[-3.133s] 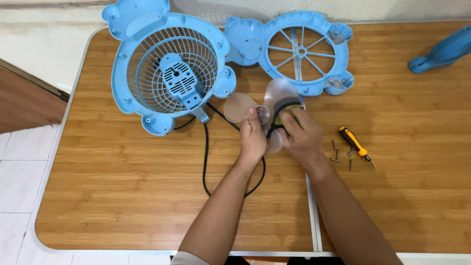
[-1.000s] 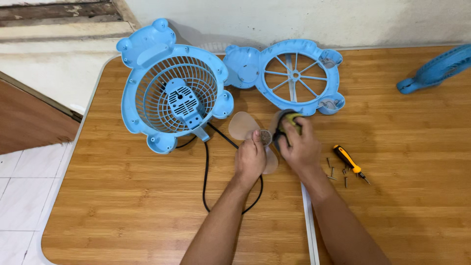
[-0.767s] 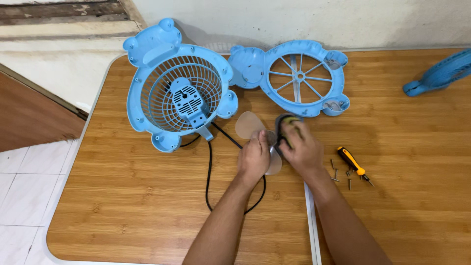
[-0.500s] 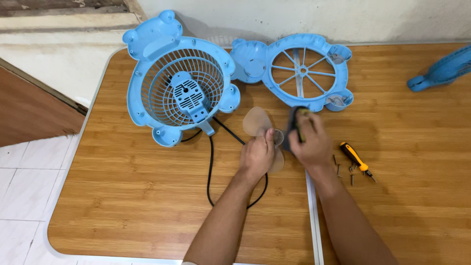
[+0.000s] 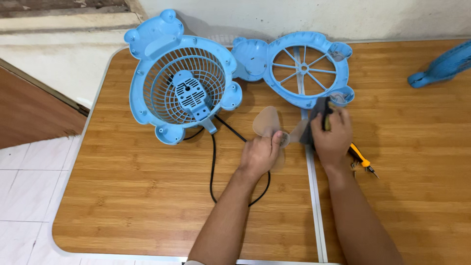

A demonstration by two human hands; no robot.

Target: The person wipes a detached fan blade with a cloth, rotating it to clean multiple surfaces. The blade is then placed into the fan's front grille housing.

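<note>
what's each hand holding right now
Left hand: closed on the hub of the clear fan blade.
Right hand: closed around a dark sponge with a yellow side, pressed to the blade.

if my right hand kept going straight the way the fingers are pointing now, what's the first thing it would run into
Your right hand, gripping a dark sponge, points up and slightly left across the table. First in that line is probably the rim of the blue spoked fan cover, just beyond the sponge, though height above the table is unclear.
</note>
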